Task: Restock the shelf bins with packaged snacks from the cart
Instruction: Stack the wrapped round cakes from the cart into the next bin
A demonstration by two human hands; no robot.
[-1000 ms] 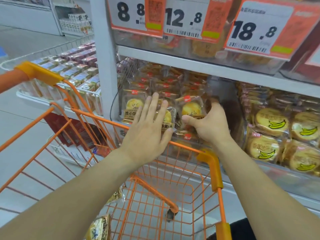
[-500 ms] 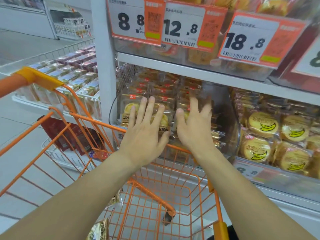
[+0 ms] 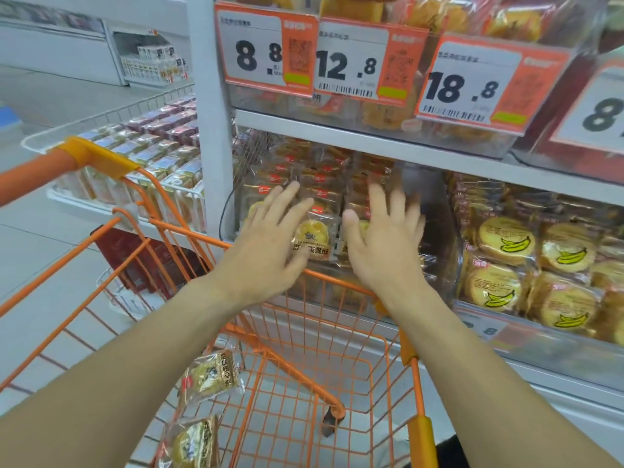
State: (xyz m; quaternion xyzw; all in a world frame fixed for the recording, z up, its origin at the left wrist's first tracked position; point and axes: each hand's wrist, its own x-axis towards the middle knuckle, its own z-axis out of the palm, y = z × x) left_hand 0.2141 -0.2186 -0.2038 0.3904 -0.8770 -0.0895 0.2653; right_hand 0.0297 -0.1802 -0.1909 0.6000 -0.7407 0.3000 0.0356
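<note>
Head view, the only one I have. My left hand (image 3: 266,244) and right hand (image 3: 383,244) are both flat, fingers straight and spread, gripping nothing. They lie against the front of the egg-yolk pastry packets (image 3: 314,236) stacked in the clear shelf bin (image 3: 435,211). The right hand is motion-blurred, so I cannot tell how firmly it bears on the stack.

Stock remaining: two loose packets (image 3: 211,374) lie in the bottom of the orange cart (image 3: 337,282), low and near my body; more may be out of frame.

Risks, as I judge them:
- The front-row packets stand on edge in slippery film. If I lift both palms at once, the front one could tip out over the bin lip and drop into the cart or onto the floor.
- Pressing too hard could crush the soft pastries or wedge packets crookedly behind.
- The cart rim sits right under my wrists; a forearm nudge could roll it.
- The neighbouring banana-cake packets (image 3: 506,241) sit just beside the bin wall; a packet placed carelessly could go into the wrong bin.
</note>
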